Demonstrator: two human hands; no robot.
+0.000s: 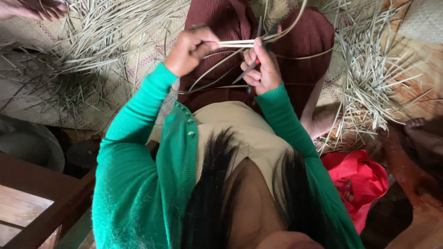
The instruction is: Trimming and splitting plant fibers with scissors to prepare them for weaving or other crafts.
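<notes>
green sleeves (138,152) frame both hands: left hand (190,50) pinches pale reed strips (235,43) shut, right hand (261,68) clamps them with a dark blade (244,74); a slip could nick fingers.

Pale, dry reed strips (240,44), matt and stiff, run between the left hand (191,48) and the right hand (260,69). Beside the strips, the right hand carries a thin dark blade (244,74) with a dull metal look. Below the strips hangs a fuzzy green knitted cardigan sleeve (138,115). Behind them lies ribbed maroon cloth (295,50), then a coarse woven straw mat (138,60). A glossy red plastic bag (360,180) sits lower right.
</notes>
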